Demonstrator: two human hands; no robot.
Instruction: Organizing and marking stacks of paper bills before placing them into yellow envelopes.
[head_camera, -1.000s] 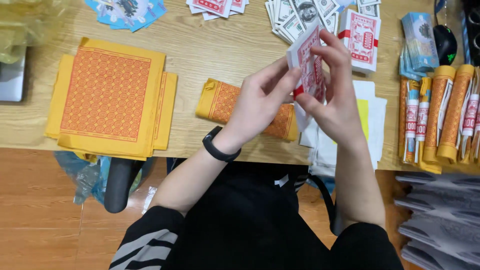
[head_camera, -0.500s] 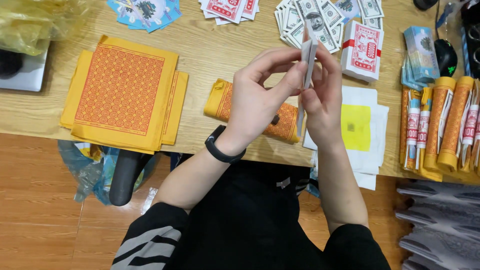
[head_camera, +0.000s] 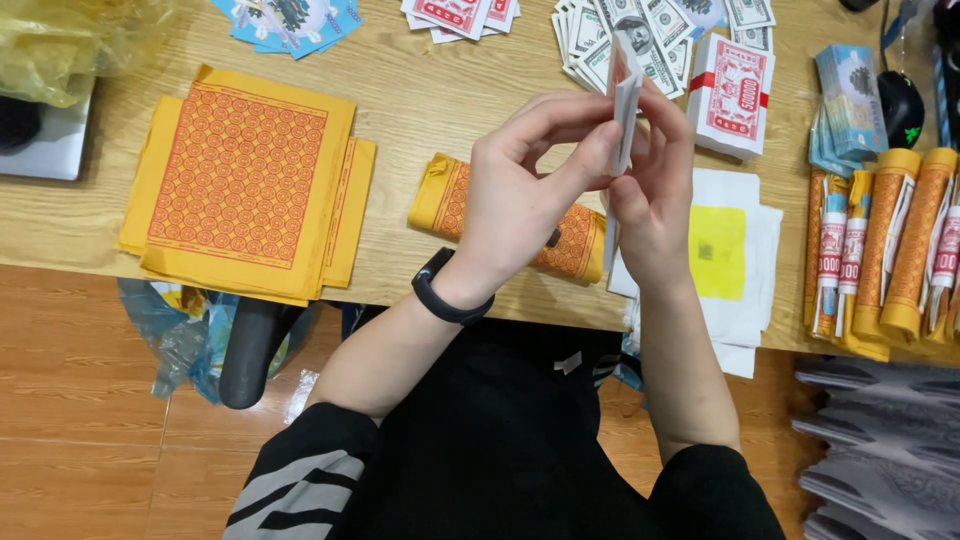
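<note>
**Paper stack turned edge-on between both hands**

Since a second ago the thin stack of printed paper slips (head_camera: 626, 100) has turned from face-up, red print showing, to edge-on toward me — now I see mostly its white edge. Both hands sit about where they were, above the near edge of the counter (head_camera: 420, 110).

My left hand (head_camera: 525, 195) is curled round the stack from the left, thumb and forefinger closed on its lower part. A black band (head_camera: 447, 297) sits on that wrist. My right hand (head_camera: 655, 195) is closed on the stack from the right, fingers wrapped behind it, so the slips stand upright, pinched between the two hands and clear of the counter.

Under the hands lies a folded yellow bundle with orange pattern (head_camera: 455, 195), partly hidden by my left hand. To the left, well apart, a larger pile of yellow sheets with orange grid print (head_camera: 245, 180) lies flat. Beyond the hands — a spread of grey banknote-style papers (head_camera: 600, 45) and, just beside it, a banded white-and-red packet (head_camera: 735, 95). White sheets with a yellow square (head_camera: 725, 255) lie below my right hand. Orange and yellow wrapped rolls (head_camera: 890, 240) stand in a row along the right edge.
</note>
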